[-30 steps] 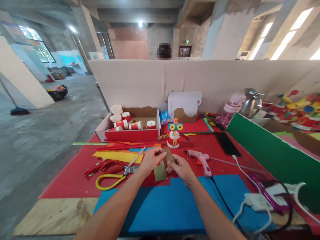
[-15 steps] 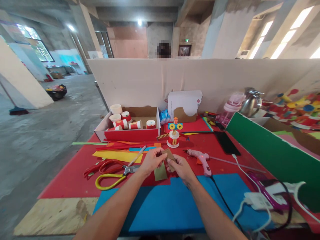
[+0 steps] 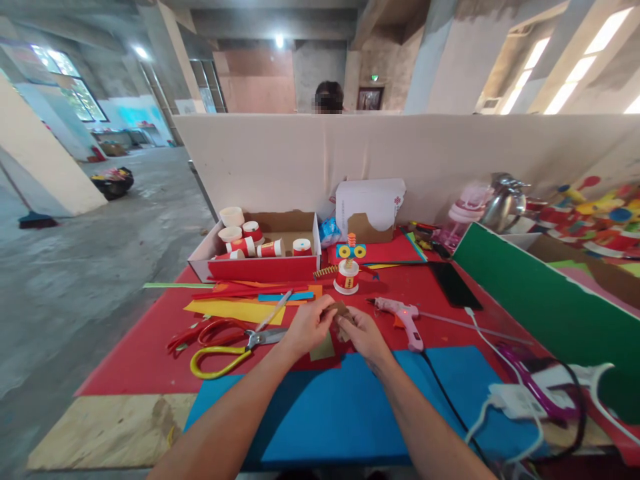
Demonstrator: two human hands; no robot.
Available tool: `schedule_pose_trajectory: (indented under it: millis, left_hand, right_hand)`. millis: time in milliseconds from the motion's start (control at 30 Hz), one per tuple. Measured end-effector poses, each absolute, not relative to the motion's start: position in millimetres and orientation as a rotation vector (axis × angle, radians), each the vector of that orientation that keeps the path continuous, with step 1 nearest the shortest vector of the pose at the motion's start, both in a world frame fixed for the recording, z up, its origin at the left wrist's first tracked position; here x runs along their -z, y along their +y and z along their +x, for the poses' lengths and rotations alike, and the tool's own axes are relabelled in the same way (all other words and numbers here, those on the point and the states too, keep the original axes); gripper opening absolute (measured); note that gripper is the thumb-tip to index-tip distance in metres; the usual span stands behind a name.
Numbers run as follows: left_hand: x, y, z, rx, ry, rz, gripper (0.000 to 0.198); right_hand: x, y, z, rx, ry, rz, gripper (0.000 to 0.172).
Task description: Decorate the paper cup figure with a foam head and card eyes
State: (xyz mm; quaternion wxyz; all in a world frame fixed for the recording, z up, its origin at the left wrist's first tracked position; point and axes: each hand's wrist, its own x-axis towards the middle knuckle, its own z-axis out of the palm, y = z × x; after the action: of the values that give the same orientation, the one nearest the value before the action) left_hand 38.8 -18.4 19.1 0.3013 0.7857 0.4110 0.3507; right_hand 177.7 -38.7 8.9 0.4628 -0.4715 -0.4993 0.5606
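Observation:
Between both hands is a small piece of brown cardboard (image 3: 342, 309), partly covered by fingers. My left hand (image 3: 311, 325) pinches its left side, and my right hand (image 3: 361, 331) grips its right side. Beneath them an olive-coloured paper piece (image 3: 323, 349) lies on the red table covering. Just beyond the hands stands a paper-cup figure (image 3: 347, 275) with yellow ring eyes and coiled paper arms. A pink glue gun (image 3: 403, 317) lies to the right of my right hand. Scissors with red and yellow handles (image 3: 235, 343) rest left of my left hand.
A white box (image 3: 265, 268) of paper cups stands at the back left. Yellow paper (image 3: 225, 311) and coloured strips lie before it. On the right are a black phone (image 3: 455, 285), a green-sided box (image 3: 540, 320) and white cables. A blue sheet (image 3: 320, 417) covers the front.
The cardboard has tilted and looks more bent or folded between my fingers. My left hand has turned slightly and covers more of it. The things on the table stay in place.

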Motion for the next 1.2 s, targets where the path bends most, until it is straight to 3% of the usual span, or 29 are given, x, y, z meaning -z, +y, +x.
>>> schedule_pose_trajectory:
  millis: [300, 833, 1200]
  left_hand:
    - [-20, -11, 34, -0.935, 1.053, 1.853, 0.012]
    - [-17, -22, 37, -0.78, 1.134, 2.279, 0.011]
    - [-20, -13, 34, -0.864, 1.041, 1.98, 0.013]
  right_hand:
    - [-10, -38, 181, -1.374, -1.335, -1.157, 0.033]
    - [-6, -39, 180, -1.396, -1.265, -1.187, 0.026]
    - [-10, -37, 185, -1.341, -1.351, -1.173, 0.031]
